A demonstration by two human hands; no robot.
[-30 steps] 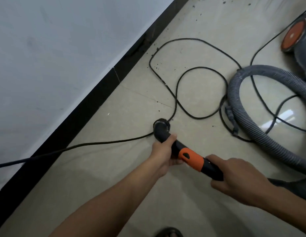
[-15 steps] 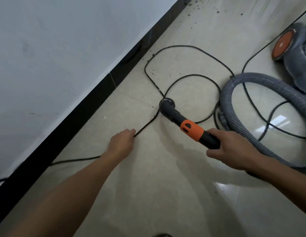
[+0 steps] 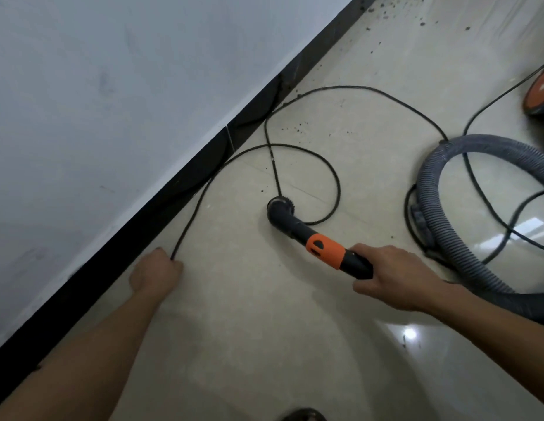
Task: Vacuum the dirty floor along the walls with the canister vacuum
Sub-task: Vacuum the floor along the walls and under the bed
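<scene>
Two hands in the shot, both busy. The left hand point(image 3: 156, 273) is down low near the black baseboard point(image 3: 118, 250), fingers curled closed around the power cord point(image 3: 190, 221), which rises from the fist and loops away across the floor point(image 3: 249, 344). The right hand point(image 3: 392, 276) is wrapped tight around the black wand handle point(image 3: 358, 264), just behind the one orange collar point(image 3: 325, 250) on it.

One round brush nozzle point(image 3: 279, 208) at the far end of the wand, sitting on the tile roughly mid-frame, a bit away from the wall point(image 3: 97, 101) rather than right against it. The cord makes one full loop beside the nozzle and crosses right at it, then runs off toward the right.

One grey ribbed hose point(image 3: 431, 189) curls in a big arc on the right side, with cord strands tangled across it. The canister vacuum point(image 3: 539, 89) itself is barely in frame at the far right edge, just an orange disc and some grey body.

Dirt-wise: a scatter of dark specks on the floor at the far end along the baseboard, plus a few near the far cord loop. Too many and too small to count.
</scene>
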